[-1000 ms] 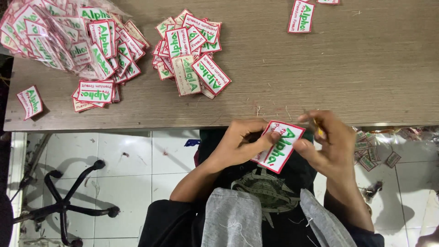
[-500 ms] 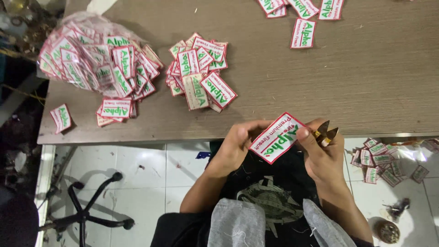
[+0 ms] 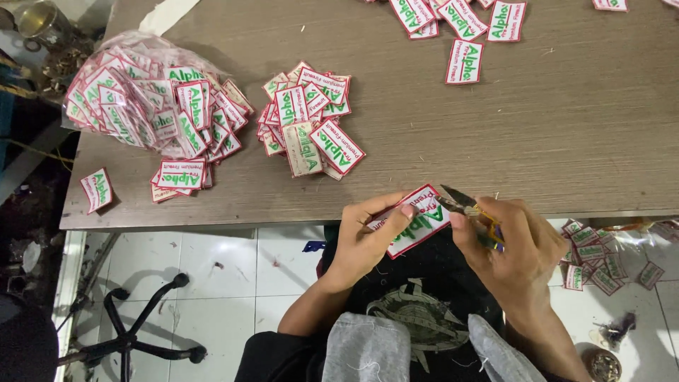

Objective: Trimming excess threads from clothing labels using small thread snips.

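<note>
My left hand (image 3: 368, 237) pinches a white embroidered patch (image 3: 417, 225) with a red border and green lettering, held just past the table's near edge. My right hand (image 3: 513, 247) grips small thread snips (image 3: 463, 204), whose dark blades touch the patch's upper right edge. A loose heap of the same patches (image 3: 308, 120) lies on the wooden table (image 3: 566, 141) ahead of my left hand.
A clear plastic bag full of patches (image 3: 141, 99) sits at the table's left, with a stray patch (image 3: 97, 189) near the corner. More patches (image 3: 467, 42) lie at the far edge and on the floor (image 3: 594, 255) to the right. An office chair base (image 3: 134, 332) stands lower left.
The view shifted, so the table now sits lower and more to the right. The patch has been turned flatter in my left hand, and the snips now meet its edge.
</note>
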